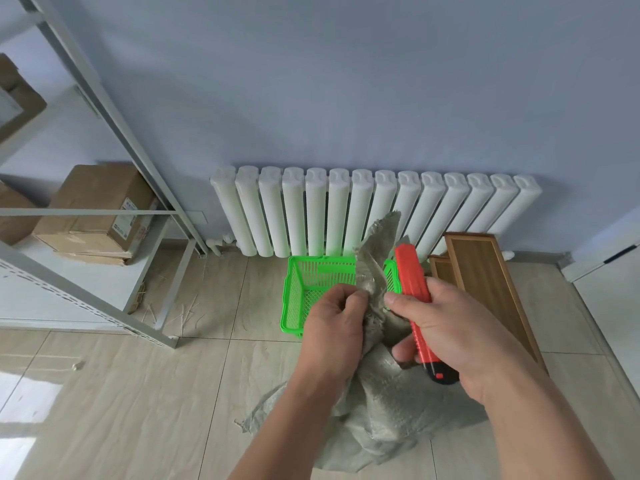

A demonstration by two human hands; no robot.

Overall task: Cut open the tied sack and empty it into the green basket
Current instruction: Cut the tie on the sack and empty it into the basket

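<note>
A single head-worn camera looks forward and steeply down at the tiled floor [138, 393], close above both forearms, facing the wall [346, 81] with the radiator [363, 209]; wide-angle, edges bowed.

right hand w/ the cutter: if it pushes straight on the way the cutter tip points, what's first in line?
Likely the sack's raised neck flap, right beside the tip of the red cutter that the right hand grips. Past that come the green basket's rim and the radiator. Depth is unclear from one view.
</note>
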